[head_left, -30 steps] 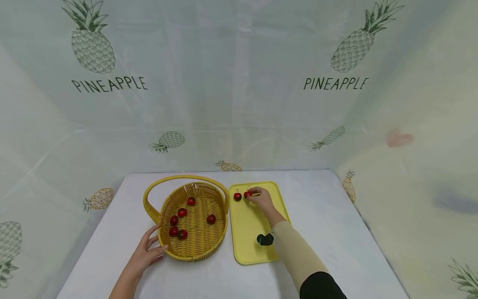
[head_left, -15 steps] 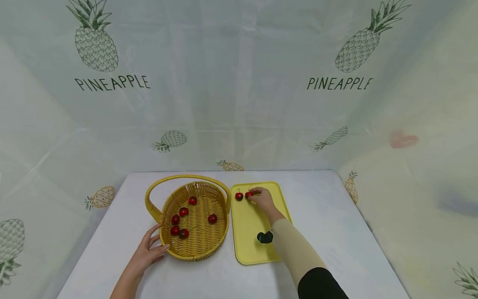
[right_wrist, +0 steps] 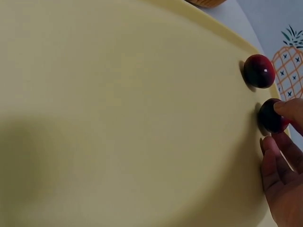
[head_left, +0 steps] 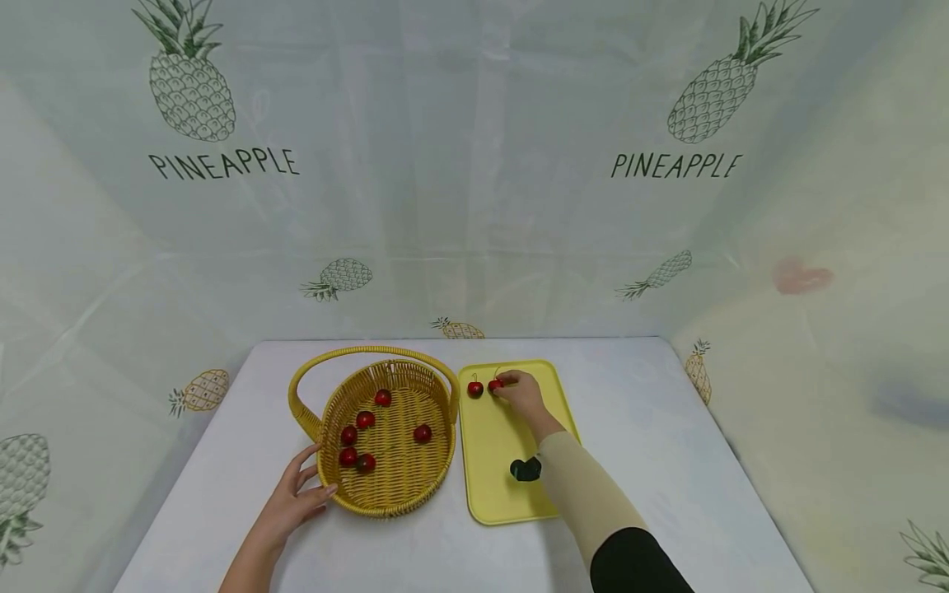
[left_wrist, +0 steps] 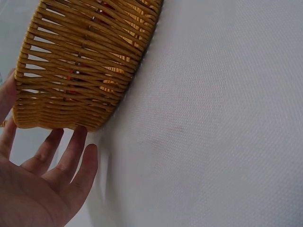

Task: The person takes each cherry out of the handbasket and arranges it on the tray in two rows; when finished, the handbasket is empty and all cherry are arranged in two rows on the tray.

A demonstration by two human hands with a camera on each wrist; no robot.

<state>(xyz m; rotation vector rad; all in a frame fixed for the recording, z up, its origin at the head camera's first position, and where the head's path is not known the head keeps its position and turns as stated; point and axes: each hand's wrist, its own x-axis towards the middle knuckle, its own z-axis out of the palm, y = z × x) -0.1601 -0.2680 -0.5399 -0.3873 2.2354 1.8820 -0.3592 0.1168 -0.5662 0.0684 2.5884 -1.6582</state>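
Observation:
My right hand (head_left: 521, 395) pinches a dark red cherry (right_wrist: 272, 116) between thumb and fingers, low over the far end of a yellow tray (head_left: 493, 486). A second cherry (head_left: 474, 389), its thin stem upright, lies just left of it on the tray. My left hand (head_left: 292, 494) rests against the near left side of a round yellow wicker basket (head_left: 385, 494), fingers spread and nearly straight. In the left wrist view its fingertips (left_wrist: 80, 132) touch the woven wall, with the thumb at the rim. Several red cherries (head_left: 365, 420) lie inside the basket.
The basket's tall arched handle (head_left: 371, 350) leans toward the back, its right end beside the tray. Both stand on a white tabletop (head_left: 415, 560). Behind rises a pale curtain (head_left: 460, 165) printed with pineapples. A dark object (head_left: 525, 470) shows at the right forearm, above the tray.
The head view has shifted slightly, so everything sits a little further right. Both hands keep nearly the same places on the basket and the cherry.

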